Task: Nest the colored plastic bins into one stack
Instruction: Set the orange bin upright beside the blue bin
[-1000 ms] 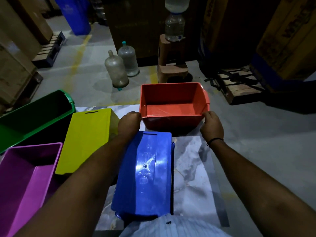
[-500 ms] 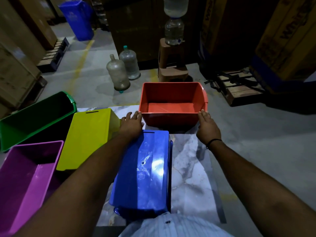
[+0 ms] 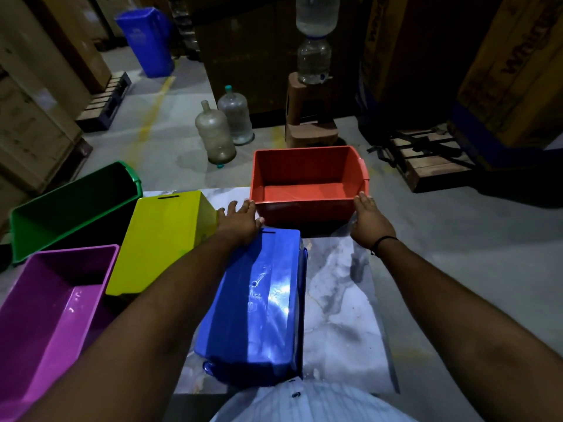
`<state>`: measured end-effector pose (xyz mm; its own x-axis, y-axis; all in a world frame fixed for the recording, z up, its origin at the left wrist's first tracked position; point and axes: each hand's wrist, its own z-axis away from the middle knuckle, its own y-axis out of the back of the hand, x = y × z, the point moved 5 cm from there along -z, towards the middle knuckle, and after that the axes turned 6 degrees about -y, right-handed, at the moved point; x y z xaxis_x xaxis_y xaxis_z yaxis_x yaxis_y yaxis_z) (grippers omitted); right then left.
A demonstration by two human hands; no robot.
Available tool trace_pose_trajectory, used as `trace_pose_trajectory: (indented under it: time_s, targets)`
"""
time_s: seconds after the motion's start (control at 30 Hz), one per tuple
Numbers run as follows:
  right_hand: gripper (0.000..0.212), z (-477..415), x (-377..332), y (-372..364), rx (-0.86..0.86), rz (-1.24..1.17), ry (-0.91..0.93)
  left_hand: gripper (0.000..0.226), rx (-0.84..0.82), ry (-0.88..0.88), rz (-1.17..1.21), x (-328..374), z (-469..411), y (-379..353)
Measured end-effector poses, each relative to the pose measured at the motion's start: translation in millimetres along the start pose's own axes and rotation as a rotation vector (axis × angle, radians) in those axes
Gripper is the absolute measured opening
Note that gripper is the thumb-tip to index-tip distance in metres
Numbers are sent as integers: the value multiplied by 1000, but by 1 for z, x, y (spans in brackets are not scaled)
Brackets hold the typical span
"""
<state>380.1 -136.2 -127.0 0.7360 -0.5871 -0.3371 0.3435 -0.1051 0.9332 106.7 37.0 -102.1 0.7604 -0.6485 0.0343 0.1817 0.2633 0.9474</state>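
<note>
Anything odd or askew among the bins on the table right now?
Two bins are upside down: the blue plastic bin and the yellow plastic bin show their bottoms. The green plastic bin is tipped on its side. No visible damage.

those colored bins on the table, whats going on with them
A person is sorting plastic bins on a marble-look table. Both hands, left hand and right hand, rest open against the near corners of the upright red bin. The blue bin and yellow bin lie upside down; the purple bin and green bin sit open. Nothing is nested yet.
</note>
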Motion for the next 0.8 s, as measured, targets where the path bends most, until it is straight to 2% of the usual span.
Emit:
trace_pose_trajectory:
  time_s: [0.13, 0.27, 0.4, 0.6, 0.8]
  targets:
    - [71, 1, 5, 1, 39, 9, 36, 66, 5, -9, -56, -2, 1, 0]
    - [69, 12, 6, -3, 140, 39, 60, 62, 108, -36, -79, 3, 8, 4]
    - [76, 18, -5, -14, 138, 70, 76, 57, 209, -137, -159, 9, 16, 4]
    - [81, 17, -19, -11, 64, 83, 7, 58, 121, -207, -189, 10, 11, -6]
    - [78, 24, -23, -9, 45, 106, -17, 57, 125, -236, -138, 3, 12, 3]
